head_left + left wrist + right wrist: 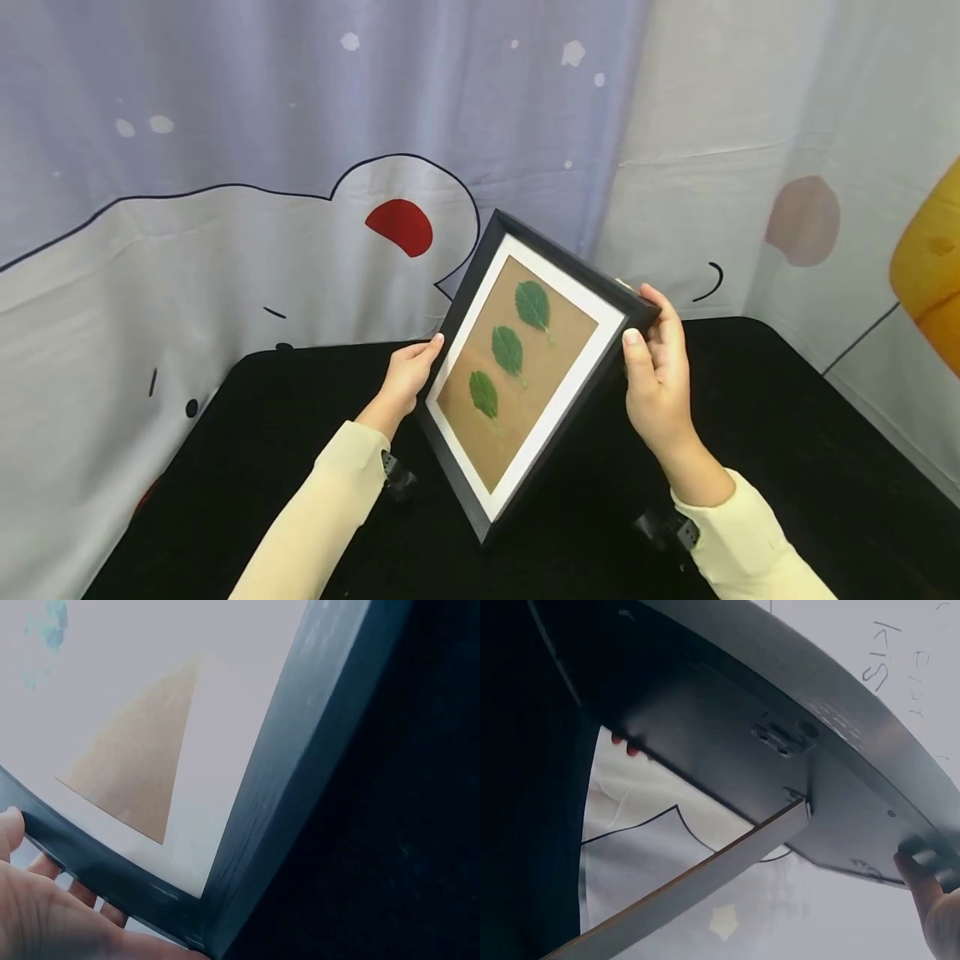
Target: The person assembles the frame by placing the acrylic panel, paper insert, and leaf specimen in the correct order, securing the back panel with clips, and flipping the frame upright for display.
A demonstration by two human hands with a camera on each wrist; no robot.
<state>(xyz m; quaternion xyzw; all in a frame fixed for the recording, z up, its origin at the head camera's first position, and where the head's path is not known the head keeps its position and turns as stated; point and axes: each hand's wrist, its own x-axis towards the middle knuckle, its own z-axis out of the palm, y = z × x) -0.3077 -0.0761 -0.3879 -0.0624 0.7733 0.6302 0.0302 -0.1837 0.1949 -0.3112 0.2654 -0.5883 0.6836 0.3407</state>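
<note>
A black picture frame point(572, 268) is held tilted above the table, its front facing the head camera. Inside its white mat, three green leaves point(507, 350) lie on brown backing. My left hand point(407, 373) grips the left edge, thumb on the front; in the left wrist view its fingers point(45, 866) pass behind the border, while glare washes out much of the picture. At the right corner, my right hand point(662, 387) pinches the frame between thumb and fingers. The right wrist view shows the dark back panel point(705, 735) with a flat support leg point(697, 883) swung outward.
A black-covered table point(315, 467) lies beneath both arms. Behind it hangs a printed curtain point(225, 275), with pale fabric point(697, 150) on the right side. Small dark wrist cameras point(397, 477) sit at the cuffs.
</note>
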